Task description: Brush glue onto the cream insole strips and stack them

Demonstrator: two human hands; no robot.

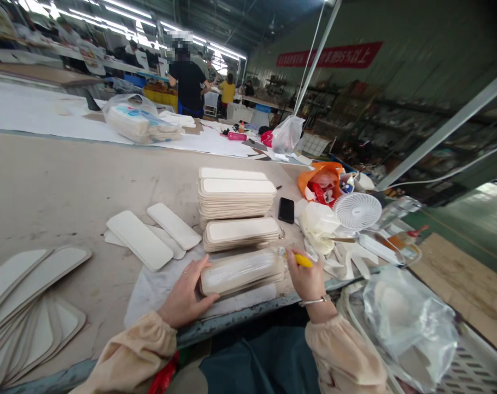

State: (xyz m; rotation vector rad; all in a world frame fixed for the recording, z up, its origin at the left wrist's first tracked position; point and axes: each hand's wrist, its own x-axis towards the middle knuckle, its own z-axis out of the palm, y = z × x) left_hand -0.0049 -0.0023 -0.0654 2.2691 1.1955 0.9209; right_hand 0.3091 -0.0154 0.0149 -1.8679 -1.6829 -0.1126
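My left hand (189, 293) grips the left end of a stack of rounded white panels (242, 272), thumb at the near edge and fingers at the far edge. The top panel has a wet-looking, streaky sheen. At that stack's right end, my right hand (307, 276) is closed around a yellow-handled brush (303, 260); its tip touches or nearly touches the top panel. A second panel stack (242, 231) stands just behind, and a taller stack (237, 194) behind that. Loose panels (140, 239) lie to the left. A thin pale sheet (147, 293) is under the front stack.
Fanned panels (30, 306) lie at the far left. To the right are a black phone (286, 210), a white fan (357, 211), an orange bag (320, 178) and scraps. A plastic bag (412, 323) sits below the table's edge. People work in the background.
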